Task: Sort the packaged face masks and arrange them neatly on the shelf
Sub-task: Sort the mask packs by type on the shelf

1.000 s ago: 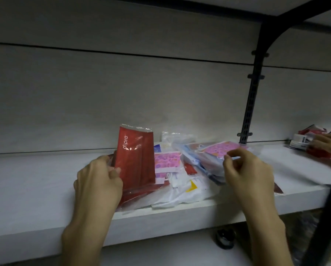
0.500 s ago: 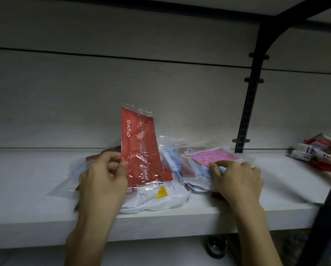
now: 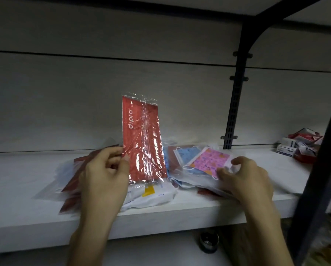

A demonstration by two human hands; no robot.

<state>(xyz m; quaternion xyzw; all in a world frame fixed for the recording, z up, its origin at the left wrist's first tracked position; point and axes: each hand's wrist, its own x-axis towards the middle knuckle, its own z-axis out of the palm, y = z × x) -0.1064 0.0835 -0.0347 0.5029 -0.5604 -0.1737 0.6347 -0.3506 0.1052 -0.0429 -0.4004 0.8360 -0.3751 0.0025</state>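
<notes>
My left hand [image 3: 105, 175] pinches the left edge of a red "dipro" mask packet [image 3: 142, 139] and holds it upright above the pile. More red packets [image 3: 72, 189] lie flat behind and under that hand. A white packet with a yellow mark [image 3: 151, 195] lies below the red one. My right hand [image 3: 247, 181] rests with fingers spread on a stack of clear-wrapped masks, its thumb and fingertips at the edge of a pink patterned mask packet [image 3: 208, 160]. A blue mask packet [image 3: 187, 153] lies beside it. All sit on the white shelf [image 3: 16, 177].
A black slotted upright [image 3: 234, 104] stands at the back right of the shelf, and a dark diagonal post [image 3: 318, 169] crosses the right foreground. Small boxes and red packs [image 3: 299, 146] sit at the far right. A dark round object [image 3: 208, 241] lies below the shelf.
The red packet has been lifted higher and stands more upright. My right hand came down from pinching the pink packet to lying over the right stack. The other person's hand at far right is gone.
</notes>
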